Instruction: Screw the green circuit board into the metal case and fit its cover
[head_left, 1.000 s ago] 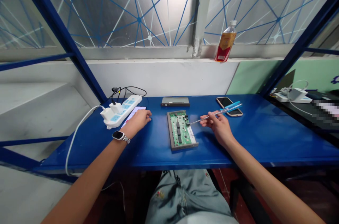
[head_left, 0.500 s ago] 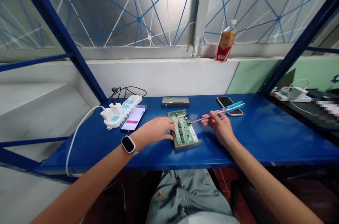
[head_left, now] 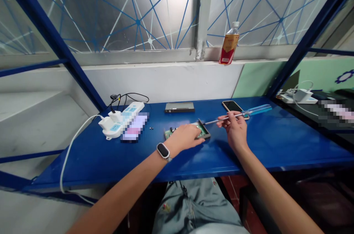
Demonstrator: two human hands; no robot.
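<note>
A green circuit board (head_left: 204,133) in a shallow grey metal case lies on the blue table (head_left: 265,142). My left hand (head_left: 188,135) is closed on it from above, covering its middle, with the thumb along the near edge. My right hand (head_left: 235,129) grips a long screwdriver (head_left: 257,110) with a clear blue handle. The screwdriver's shaft slants down to the left. Its tip is at the far right corner of the case; whether it sits in a screw is too small to tell.
A flat metal unit (head_left: 179,107) lies behind the board. Left are tiny screws (head_left: 151,128), a lit phone (head_left: 136,125) and a white power strip (head_left: 129,110) with cables. A second phone (head_left: 231,106) lies beneath the screwdriver. A bottle (head_left: 229,44) stands on the ledge.
The board has been turned on the table, and my left hand has moved right across it. The screwdriver tip has shifted from the board's right side to its far right corner.
</note>
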